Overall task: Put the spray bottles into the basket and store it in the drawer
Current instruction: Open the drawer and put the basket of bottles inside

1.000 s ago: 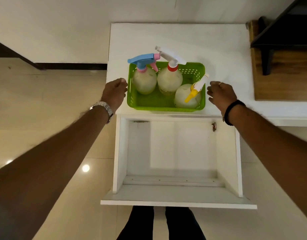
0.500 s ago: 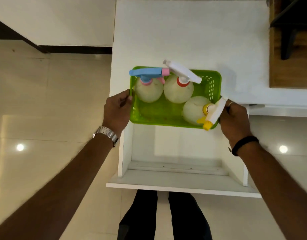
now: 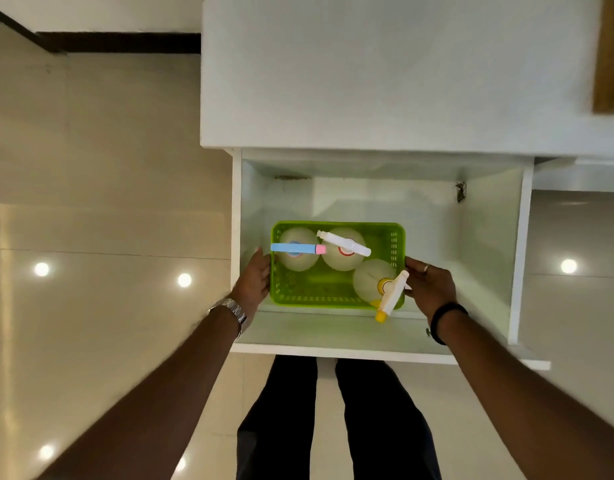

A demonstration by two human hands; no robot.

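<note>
Here the green basket [image 3: 336,289] sits low inside the open white drawer [image 3: 485,244], toward its left and front, with a hand on each short end. The left hand [image 3: 255,277] presses flat against the left wall of the basket, its fingers [image 3: 264,263] held together along the rim; the right hand [image 3: 428,287] wraps the right wall, its fingers [image 3: 414,265] curled close over the rim, one of them wearing a ring. Whether the basket rests on the drawer floor or hangs just above it cannot be told. Three round, pale spray bottles stand upright in the basket: the blue bottle [image 3: 296,261] at the back left, with a blue trigger head tipped pink lying level across it; the white bottle [image 3: 343,252] just beside it at the back middle, with a white head and a red collar; and the yellow bottle [image 3: 374,282] at the front right, its white head and yellow nozzle reaching out past the front right corner of the basket. No label or writing can be read on any bottle or on the basket. A metal watch [image 3: 234,311] is on the left wrist and a black band [image 3: 444,318] on the right. Above the drawer lies the white surface [image 3: 385,81]. Dark trouser legs [image 3: 336,417] show below the drawer front, over a glossy tiled floor [image 3: 101,220].
</note>
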